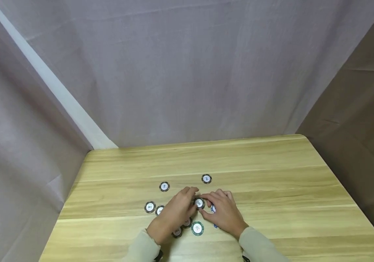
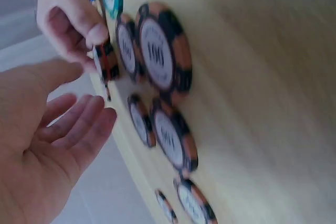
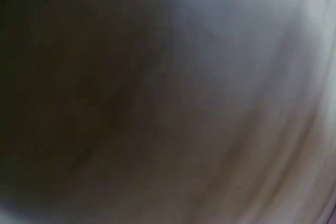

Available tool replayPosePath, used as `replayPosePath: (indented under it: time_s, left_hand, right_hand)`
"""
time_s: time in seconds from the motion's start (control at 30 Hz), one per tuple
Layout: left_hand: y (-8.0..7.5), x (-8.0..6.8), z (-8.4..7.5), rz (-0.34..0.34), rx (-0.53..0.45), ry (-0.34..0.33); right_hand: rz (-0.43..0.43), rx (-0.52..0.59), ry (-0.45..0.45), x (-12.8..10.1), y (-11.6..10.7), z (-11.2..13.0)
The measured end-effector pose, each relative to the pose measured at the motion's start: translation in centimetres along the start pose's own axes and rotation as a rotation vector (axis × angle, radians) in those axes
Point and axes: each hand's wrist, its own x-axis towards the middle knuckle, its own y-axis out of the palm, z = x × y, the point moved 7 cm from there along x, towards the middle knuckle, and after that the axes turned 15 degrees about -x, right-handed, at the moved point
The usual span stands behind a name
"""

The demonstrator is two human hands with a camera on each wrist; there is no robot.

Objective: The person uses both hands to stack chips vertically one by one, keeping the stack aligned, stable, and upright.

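Observation:
A short stack of black poker chips (image 1: 199, 203), white-centred and marked 100, lies between the two hands. My right hand (image 1: 224, 211) pinches this stack between thumb and finger; in the left wrist view the black-and-orange edges of the stacked chips (image 2: 107, 62) show under the thumb. Just left of the stack is my left hand (image 1: 176, 210), its loosely bent fingers (image 2: 84, 121) apart from the chips. A green chip (image 1: 197, 228) marked 20 lies in front of the stack. Blue-and-white chips (image 1: 213, 208) are partly hidden under my right hand. The right wrist view is a blur.
Several more black chips lie scattered on the wooden table (image 1: 272, 174): one chip (image 1: 207, 178) behind the hands, another chip (image 1: 164, 186) farther left, and a chip (image 1: 150, 207) beside the left hand. Near the left wrist lies a chip (image 1: 177, 232). A grey curtain (image 1: 187, 72) hangs behind.

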Motion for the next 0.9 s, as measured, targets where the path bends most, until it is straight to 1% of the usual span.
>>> replayPosePath:
  time_s: [0.1, 0.2, 0.4, 0.47, 0.53, 0.67, 0.8, 0.9]
  left_hand:
    - [-1.2, 0.0, 0.4, -0.051, -0.049, -0.018]
    - [-2.0, -0.2, 0.9, -0.077, -0.089, -0.047]
    - [-3.0, -0.7, 2.3, -0.111, -0.093, -0.091]
    - [-3.1, -0.9, 2.7, -0.106, -0.087, -0.104]
    - [-3.2, -1.0, 2.9, -0.087, -0.08, -0.117]
    - [-3.4, -1.4, 2.8, -0.042, -0.05, -0.115]
    - [-3.6, -2.3, 3.0, -0.023, 0.001, -0.083]
    - [-3.9, -3.1, 3.3, -0.027, 0.041, -0.053]
  right_hand:
    - [0.003, 0.011, 0.01, 0.1, 0.1, -0.5]
    - [0.017, 0.004, 0.017, 0.0, 0.2, -0.9]
    - [0.028, -0.013, 0.034, -0.2, 0.4, -1.2]
    - [0.034, -0.009, 0.037, -0.2, 0.4, -1.1]
    - [0.036, -0.007, 0.04, -0.2, 0.5, -1.1]
    - [0.02, -0.009, 0.04, -0.2, 0.4, -1.1]
    - [-0.002, 0.0, 0.034, -0.2, 0.3, -1.1]
    - [0.0, 0.006, 0.031, -0.2, 0.3, -1.2]
